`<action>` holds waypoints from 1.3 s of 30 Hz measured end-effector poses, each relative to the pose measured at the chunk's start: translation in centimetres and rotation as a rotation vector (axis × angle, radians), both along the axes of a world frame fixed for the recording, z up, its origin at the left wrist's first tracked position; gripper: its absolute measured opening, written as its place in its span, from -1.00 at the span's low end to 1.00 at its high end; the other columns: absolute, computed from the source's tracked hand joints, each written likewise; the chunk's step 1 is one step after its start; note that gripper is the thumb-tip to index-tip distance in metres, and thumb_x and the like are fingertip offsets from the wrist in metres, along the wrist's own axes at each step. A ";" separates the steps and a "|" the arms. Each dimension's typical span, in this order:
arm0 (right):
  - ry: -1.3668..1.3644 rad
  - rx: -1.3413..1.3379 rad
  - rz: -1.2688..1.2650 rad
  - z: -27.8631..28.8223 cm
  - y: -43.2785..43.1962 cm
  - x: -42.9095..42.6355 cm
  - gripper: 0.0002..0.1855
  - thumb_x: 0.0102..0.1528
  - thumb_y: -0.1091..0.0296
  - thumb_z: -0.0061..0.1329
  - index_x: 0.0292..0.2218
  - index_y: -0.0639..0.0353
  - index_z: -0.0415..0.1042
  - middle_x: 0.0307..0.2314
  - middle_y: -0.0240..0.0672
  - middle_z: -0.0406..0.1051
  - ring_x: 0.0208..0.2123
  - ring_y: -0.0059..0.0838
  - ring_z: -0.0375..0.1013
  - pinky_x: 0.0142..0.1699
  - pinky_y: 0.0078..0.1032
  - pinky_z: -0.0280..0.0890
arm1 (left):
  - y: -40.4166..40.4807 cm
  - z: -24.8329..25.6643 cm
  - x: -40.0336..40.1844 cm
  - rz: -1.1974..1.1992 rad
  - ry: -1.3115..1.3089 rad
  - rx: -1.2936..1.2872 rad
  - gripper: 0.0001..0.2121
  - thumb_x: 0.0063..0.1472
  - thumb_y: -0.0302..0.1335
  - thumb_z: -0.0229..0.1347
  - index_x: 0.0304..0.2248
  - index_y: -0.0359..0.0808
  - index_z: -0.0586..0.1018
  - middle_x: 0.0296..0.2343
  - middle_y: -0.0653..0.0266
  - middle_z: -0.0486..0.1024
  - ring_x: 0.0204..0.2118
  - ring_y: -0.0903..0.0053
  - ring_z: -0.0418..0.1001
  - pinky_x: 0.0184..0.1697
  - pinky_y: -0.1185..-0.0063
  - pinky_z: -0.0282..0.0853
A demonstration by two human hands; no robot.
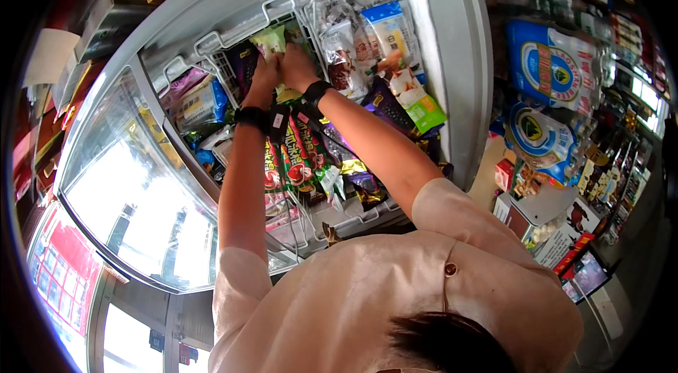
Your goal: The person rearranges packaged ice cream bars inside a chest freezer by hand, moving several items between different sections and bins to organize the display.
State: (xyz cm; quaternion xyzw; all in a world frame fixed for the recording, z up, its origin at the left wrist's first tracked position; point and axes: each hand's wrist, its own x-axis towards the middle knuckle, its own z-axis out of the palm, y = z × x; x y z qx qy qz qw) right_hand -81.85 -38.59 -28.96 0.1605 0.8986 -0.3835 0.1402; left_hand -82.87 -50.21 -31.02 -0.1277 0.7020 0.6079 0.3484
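Observation:
Both of my hands are together inside an open chest freezer (462, 71), at the far end of a white wire basket (275, 0). My left hand (266, 78) and my right hand (294, 67) hold a pale green ice-cream packet (271, 40) between them. Dark purple packets (242, 67) lie just left of it. Nearer my body, red and green popsicle packets with a watermelon picture (296, 161) lie in rows. Each wrist wears a black band, with a dark module and cable near the left one.
More wrapped ice creams (392, 42) fill the basket on the right, and blue and white packets (198, 105) lie on the left. A glass freezer lid (143, 182) is at the left. Plastic-wrapped beer packs (553, 66) stand right of the freezer, beside boxes.

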 end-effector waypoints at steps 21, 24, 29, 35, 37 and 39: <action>0.231 0.301 0.387 1.9 2.3 3.2 -0.49 0.15 0.23 0.00 0.05 0.31 0.25 -0.17 0.14 0.26 0.02 0.11 0.20 0.11 -0.05 0.13 | 0.4 2.9 3.3 0.091 0.281 -0.289 -0.40 0.17 -0.47 0.14 0.14 -0.44 0.18 -0.01 -0.16 0.40 0.03 0.10 0.44 0.04 0.35 0.38; 0.406 0.000 0.216 8.4 3.5 6.8 -0.66 0.09 0.37 0.07 -0.16 0.37 0.32 -0.18 0.01 0.27 -0.08 -0.03 0.27 0.01 -0.22 0.22 | -1.4 4.6 6.0 0.098 0.336 -0.352 -0.43 0.15 -0.57 0.13 0.13 -0.45 0.20 0.05 -0.15 0.34 0.07 0.11 0.41 0.06 0.34 0.38; 0.542 0.125 0.160 16.9 11.0 10.8 -0.67 -0.03 0.58 0.07 -0.20 0.24 0.28 -0.20 -0.08 0.26 -0.08 -0.09 0.29 0.01 -0.21 0.24 | -0.9 14.6 9.2 -0.100 0.583 -0.455 -0.50 0.13 -0.62 0.12 0.08 -0.40 0.31 -0.02 -0.08 0.38 0.04 0.08 0.39 0.02 0.30 0.37; 0.241 0.597 0.028 18.8 19.6 16.4 -0.37 -0.12 0.31 0.28 -0.06 0.23 0.28 -0.11 -0.10 0.26 -0.03 -0.04 0.27 0.02 -0.15 0.21 | 1.4 18.2 14.7 -0.191 0.801 -0.368 -0.56 0.10 -0.59 0.15 -0.01 -0.38 0.36 -0.10 -0.02 0.41 -0.01 0.07 0.36 0.09 0.31 0.28; 0.221 0.650 0.030 17.7 20.4 17.5 -0.30 -0.15 0.26 0.32 -0.02 0.22 0.28 -0.12 -0.13 0.29 -0.03 -0.09 0.28 0.02 -0.17 0.21 | 1.7 18.8 16.6 -0.206 0.759 -0.348 -0.55 0.09 -0.59 0.16 -0.01 -0.38 0.35 -0.10 -0.02 0.41 -0.01 0.08 0.36 0.06 0.30 0.30; 0.134 0.707 0.082 16.8 20.6 18.0 -0.30 -0.16 0.26 0.33 -0.03 0.19 0.29 -0.15 -0.16 0.32 -0.02 -0.14 0.29 0.04 -0.18 0.21 | 1.6 19.3 18.0 -0.216 0.783 -0.343 -0.55 0.09 -0.60 0.15 -0.01 -0.38 0.35 -0.12 -0.01 0.40 -0.04 0.10 0.37 0.02 0.32 0.33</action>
